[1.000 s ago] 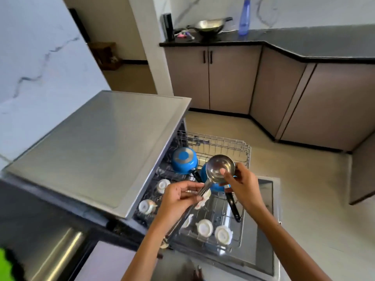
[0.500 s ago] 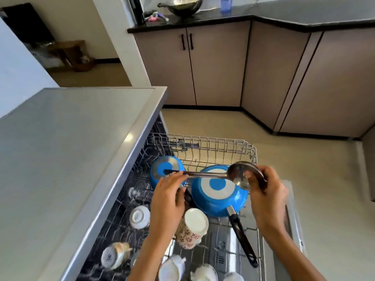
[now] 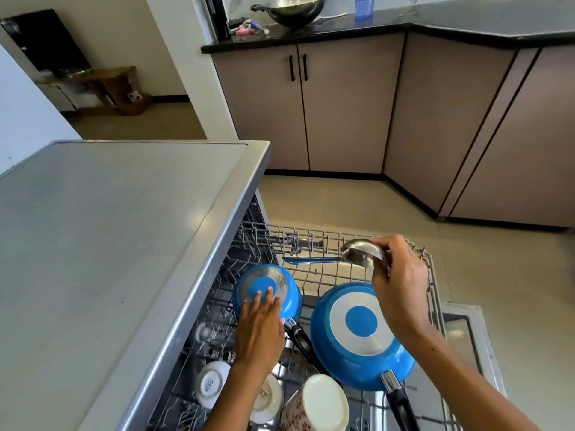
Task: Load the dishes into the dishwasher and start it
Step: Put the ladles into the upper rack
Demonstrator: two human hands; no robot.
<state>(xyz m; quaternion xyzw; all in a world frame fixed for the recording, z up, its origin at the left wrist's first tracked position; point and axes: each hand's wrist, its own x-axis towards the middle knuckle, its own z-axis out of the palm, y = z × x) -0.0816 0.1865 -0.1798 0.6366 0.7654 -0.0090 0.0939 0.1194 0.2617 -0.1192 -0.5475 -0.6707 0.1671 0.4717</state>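
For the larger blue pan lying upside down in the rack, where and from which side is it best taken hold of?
By its black handle, coming from the near, open side of the rack. The larger blue pan lies bottom up, its rounded wall giving fingers little purchase, while the handle juts toward the camera with nothing over it.
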